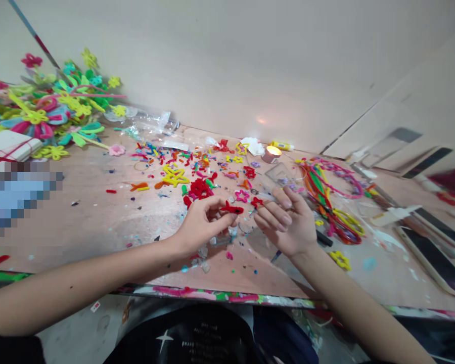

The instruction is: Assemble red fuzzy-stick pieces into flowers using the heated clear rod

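Note:
A small red piece of fuzzy pipe cleaner (233,208), with a forked end and a dark spot, is pinched between the thumb and fingers of my left hand (207,221). My right hand (288,222) hovers just to the right, palm turned up and fingers loosely curled and partly apart; I see nothing held in it. Behind the hands lie a thick red pipe-cleaner flower (199,188), a pink flower shape (241,196) and a small red star shape (256,202). A thin metal tool with a ring (255,191) shows partly behind my right fingers.
A lit candle (272,153) burns near the wall beside a yellow tube (282,145). Fuzzy scraps cover the middle of the table (144,237). Finished-looking flowers (64,106) pile up at left. Pipe-cleaner bundles (326,202) and a phone (436,260) lie at right.

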